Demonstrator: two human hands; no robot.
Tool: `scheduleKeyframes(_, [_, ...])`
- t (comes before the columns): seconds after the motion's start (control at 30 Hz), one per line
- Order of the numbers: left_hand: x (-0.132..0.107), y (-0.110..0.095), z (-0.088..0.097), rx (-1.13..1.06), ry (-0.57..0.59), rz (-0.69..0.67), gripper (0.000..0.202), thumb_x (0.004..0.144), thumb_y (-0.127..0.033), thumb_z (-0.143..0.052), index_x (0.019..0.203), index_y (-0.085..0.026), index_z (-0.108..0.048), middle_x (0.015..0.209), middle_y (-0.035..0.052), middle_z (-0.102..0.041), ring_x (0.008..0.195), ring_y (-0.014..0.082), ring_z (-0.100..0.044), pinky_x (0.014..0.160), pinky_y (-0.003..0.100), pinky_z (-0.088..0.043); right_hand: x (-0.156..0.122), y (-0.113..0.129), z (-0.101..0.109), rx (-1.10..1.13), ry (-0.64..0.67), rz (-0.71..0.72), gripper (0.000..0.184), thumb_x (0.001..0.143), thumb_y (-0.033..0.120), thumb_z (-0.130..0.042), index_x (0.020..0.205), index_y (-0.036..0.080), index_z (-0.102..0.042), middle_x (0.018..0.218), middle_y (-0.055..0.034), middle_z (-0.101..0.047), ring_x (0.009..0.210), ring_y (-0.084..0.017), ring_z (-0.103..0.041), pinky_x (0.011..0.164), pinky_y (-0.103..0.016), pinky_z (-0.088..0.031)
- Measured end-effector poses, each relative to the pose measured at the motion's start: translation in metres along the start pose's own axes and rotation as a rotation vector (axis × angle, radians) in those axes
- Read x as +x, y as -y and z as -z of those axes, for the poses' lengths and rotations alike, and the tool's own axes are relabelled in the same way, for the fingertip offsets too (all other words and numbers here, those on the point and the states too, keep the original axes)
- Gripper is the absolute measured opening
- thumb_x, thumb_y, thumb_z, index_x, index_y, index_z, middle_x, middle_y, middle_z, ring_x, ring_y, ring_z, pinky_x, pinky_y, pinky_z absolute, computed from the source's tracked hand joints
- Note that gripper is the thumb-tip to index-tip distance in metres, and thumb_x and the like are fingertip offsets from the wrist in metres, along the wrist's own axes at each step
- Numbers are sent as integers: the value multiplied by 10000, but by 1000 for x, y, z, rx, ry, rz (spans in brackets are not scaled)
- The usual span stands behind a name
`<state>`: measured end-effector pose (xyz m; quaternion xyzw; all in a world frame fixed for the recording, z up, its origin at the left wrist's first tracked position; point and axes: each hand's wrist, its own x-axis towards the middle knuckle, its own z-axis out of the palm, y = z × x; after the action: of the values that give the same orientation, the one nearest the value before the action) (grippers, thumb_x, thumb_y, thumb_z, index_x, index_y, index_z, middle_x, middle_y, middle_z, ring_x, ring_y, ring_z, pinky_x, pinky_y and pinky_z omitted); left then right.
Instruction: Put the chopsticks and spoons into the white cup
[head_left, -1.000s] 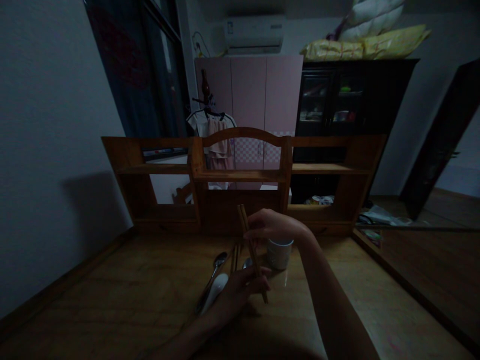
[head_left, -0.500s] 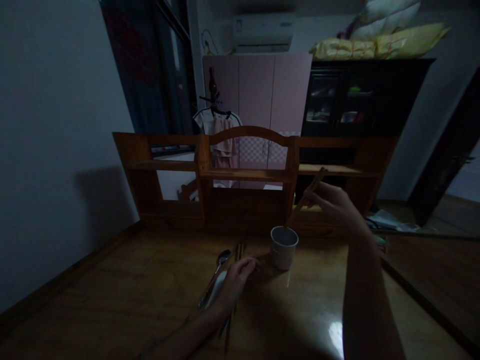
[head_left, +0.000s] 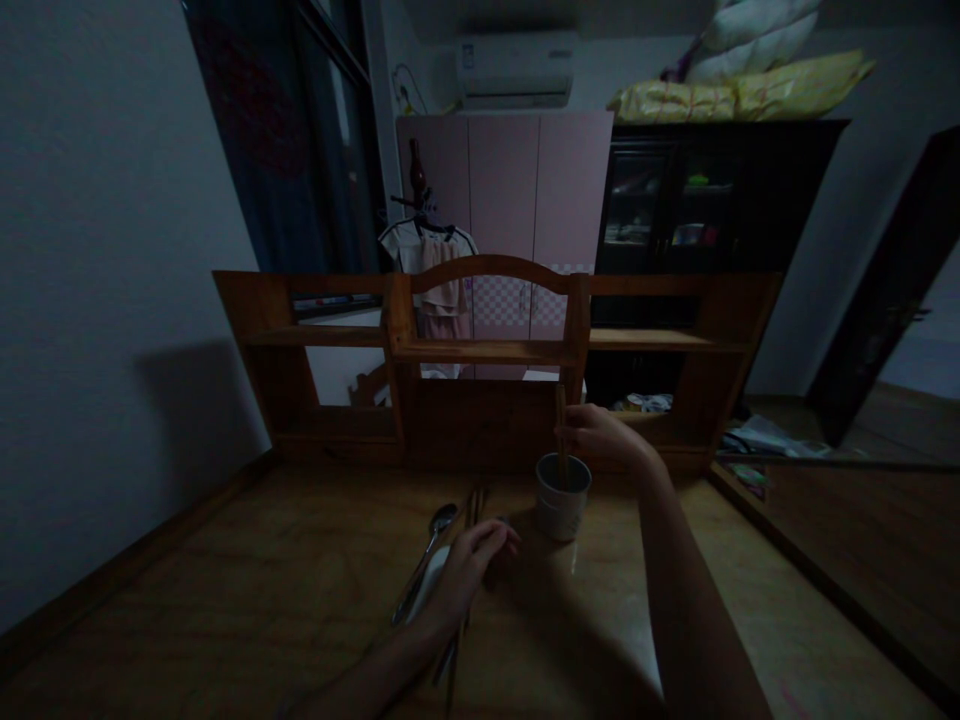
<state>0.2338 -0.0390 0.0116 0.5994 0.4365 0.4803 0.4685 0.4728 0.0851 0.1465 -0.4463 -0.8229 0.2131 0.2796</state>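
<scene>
My right hand (head_left: 589, 430) pinches a pair of wooden chopsticks (head_left: 561, 410), held nearly upright with their lower ends inside a light-coloured cup (head_left: 561, 512). The cup stands upright on the wooden table. To its left, my left hand (head_left: 480, 555) rests low over some utensils, fingers loosely curled and nothing visible in them. Beneath and beside that hand lie more chopsticks (head_left: 474, 505), a metal spoon (head_left: 442, 518) and a white object (head_left: 429, 580) partly covered by the hand. Other thin utensils show below my wrist, too dark to name.
A wooden shelf unit (head_left: 487, 350) rises along the back of the table (head_left: 247, 580). A wall (head_left: 97, 300) borders the left side, and a raised wooden edge (head_left: 817, 590) runs along the right. Behind are pink cabinets (head_left: 502, 190) and a dark cupboard (head_left: 750, 210).
My right hand has moved left and down, bringing the chopsticks from slanted to nearly upright and deeper into the cup. The left hand stays almost in place. The view has shifted slightly.
</scene>
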Motion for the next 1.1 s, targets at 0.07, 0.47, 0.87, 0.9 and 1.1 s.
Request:
scheduleKeyframes(0.07, [-1, 1, -1, -31, 9, 33, 381, 876, -482, -476, 888, -149, -661, 820, 58, -648, 773, 173, -599, 667, 241, -446, 1, -5, -2, 22, 22, -6, 184, 810, 301, -562, 746, 132, -599, 673, -43, -620, 603, -153, -577, 547, -244, -424])
scheduleKeyframes(0.47, [2, 9, -2, -64, 18, 67, 432, 858, -544, -476, 910, -141, -621, 747, 30, -584, 584, 117, -533, 443, 177, -373, -2, -5, 0, 154, 71, 14, 192, 839, 323, -557, 797, 136, -577, 724, -46, -615, 649, -159, -594, 588, -257, -457])
scheduleKeyframes(0.87, [0, -3, -5, 24, 4, 26, 419, 856, -529, -493, 923, -149, -656, 709, 24, -584, 602, 127, -551, 524, 211, -428, -1, -13, -6, 201, 75, 27, 275, 811, 397, -610, 739, 135, -571, 681, -31, -587, 614, -140, -545, 536, -235, -395])
scheduleKeyframes(0.9, [0, -3, -5, 26, 7, 26, 420, 857, -529, -490, 925, -149, -654, 708, 23, -583, 602, 128, -551, 521, 210, -426, -1, -15, -7, 204, 76, 27, 281, 813, 403, -606, 737, 134, -575, 681, -31, -586, 616, -139, -543, 542, -235, -395])
scheduleKeyframes(1.1, [0, 1, -5, 23, 11, 18, 406, 879, -503, -468, 925, -138, -638, 699, 25, -578, 615, 135, -557, 503, 202, -414, 2, -27, -11, 218, 66, 10, 318, 793, 448, -607, 760, 132, -587, 703, -33, -587, 635, -146, -542, 554, -237, -400])
